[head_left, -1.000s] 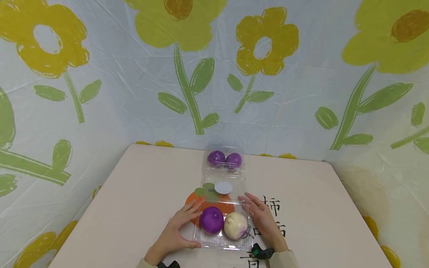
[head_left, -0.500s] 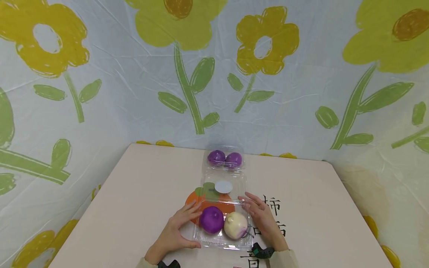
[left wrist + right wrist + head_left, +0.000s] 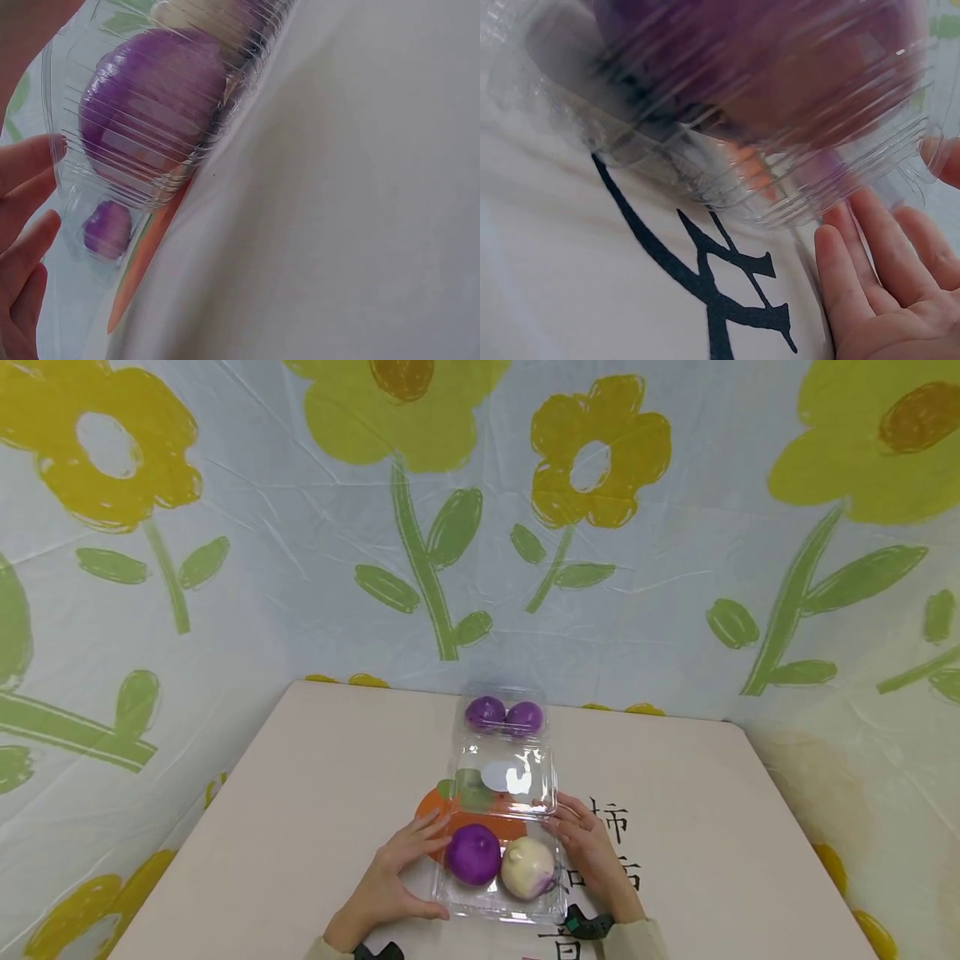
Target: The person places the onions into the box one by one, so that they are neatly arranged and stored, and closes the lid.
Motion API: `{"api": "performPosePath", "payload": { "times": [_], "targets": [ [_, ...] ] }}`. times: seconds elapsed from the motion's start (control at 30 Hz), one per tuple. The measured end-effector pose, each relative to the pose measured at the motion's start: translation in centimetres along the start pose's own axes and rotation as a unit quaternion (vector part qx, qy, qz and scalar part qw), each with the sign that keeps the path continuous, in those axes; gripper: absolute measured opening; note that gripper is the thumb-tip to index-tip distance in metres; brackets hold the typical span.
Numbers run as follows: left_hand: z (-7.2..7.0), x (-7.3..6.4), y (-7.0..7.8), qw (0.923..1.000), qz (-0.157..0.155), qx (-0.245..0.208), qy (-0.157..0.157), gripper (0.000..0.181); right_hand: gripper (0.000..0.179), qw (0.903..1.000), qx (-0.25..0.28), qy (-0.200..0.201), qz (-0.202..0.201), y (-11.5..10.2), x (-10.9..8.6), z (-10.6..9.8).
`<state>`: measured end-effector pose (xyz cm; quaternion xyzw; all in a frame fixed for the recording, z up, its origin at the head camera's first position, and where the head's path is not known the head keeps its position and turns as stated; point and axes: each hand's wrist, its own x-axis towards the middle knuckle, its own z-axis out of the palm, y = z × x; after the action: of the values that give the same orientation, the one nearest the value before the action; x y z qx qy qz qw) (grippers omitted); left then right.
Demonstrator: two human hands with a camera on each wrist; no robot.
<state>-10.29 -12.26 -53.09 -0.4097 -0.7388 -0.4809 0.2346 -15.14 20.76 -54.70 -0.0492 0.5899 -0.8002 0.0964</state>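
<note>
A clear plastic clamshell box point(image 3: 498, 912) lies before me, its lid point(image 3: 491, 756) folded back and slightly raised from the table. In its base sit a purple onion point(image 3: 473, 855) and a whitish, onion-shaped vegetable with a purple tinge point(image 3: 528, 868). My left hand point(image 3: 393, 872) spans the box's left side, thumb near the front corner and fingers towards the back; a fingertip point(image 3: 54, 148) touches the rim in the left wrist view. On the right, my right hand point(image 3: 588, 847) has its fingertips at the lid's near right corner, one finger point(image 3: 934, 154) against the plastic edge.
Behind the lid stands another clear box point(image 3: 542, 727) with two purple onions point(image 3: 485, 713). The pale table point(image 3: 330, 760) carries a printed orange persimmon point(image 3: 435, 814) and black characters point(image 3: 609, 818). Flowered cloth point(image 3: 300, 568) hangs at the back and sides.
The lid has tilted up a little at its hinge and now catches a bright reflection. My right fingertips have shifted slightly at its corner; my left hand stays where it was.
</note>
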Motion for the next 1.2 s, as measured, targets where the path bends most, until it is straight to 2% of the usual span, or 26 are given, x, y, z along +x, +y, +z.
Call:
{"api": "performPosePath", "payload": {
  "times": [0.07, 0.13, 0.33, 0.57, 0.7, 0.83, 1.07, 1.2],
  "targets": [
    [0.1, -0.1, -0.1, 1.0, -0.002, -0.001, 0.0, 0.087, 0.054, 1.0, 0.004, -0.002, -0.003, 0.0, 0.0, -0.1],
    [0.4, -0.6, -0.8, 1.0, -0.004, 0.002, -0.002, 0.086, 0.056, 1.0, 0.009, -0.002, -0.002, -0.1, 0.1, -0.2],
    [1.1, -1.9, -2.9, 0.9992, -0.031, 0.008, -0.024, 0.085, 0.059, 0.9986, 0.029, -0.044, 0.005, -0.5, 0.9, -0.8],
    [1.1, -1.5, -2.6, 0.9969, -0.065, 0.0, -0.043, 0.084, 0.06, 0.9957, 0.005, -0.082, 0.043, -1.6, 2.3, -1.6],
    [1.1, -1.5, -2.6, 0.996, -0.075, -0.001, -0.049, 0.083, 0.056, 0.9935, -0.011, -0.105, 0.044, -2.5, 3.2, -1.8],
    [0.9, -1.3, -2.5, 0.9959, -0.076, -0.002, -0.05, 0.083, 0.054, 0.9925, -0.04, -0.106, 0.045, -4.0, 4.3, -1.8],
    [0.9, -1.1, -2.1, 0.9953, -0.081, -0.008, -0.052, 0.082, 0.052, 0.9907, -0.073, -0.115, 0.0, -7.1, 6.1, -1.3],
    [0.9, -1.1, -2.0, 0.996, -0.074, -0.007, -0.05, 0.082, 0.051, 0.9901, -0.088, -0.108, -0.02, -9.0, 6.2, -0.4]
  ]
}}
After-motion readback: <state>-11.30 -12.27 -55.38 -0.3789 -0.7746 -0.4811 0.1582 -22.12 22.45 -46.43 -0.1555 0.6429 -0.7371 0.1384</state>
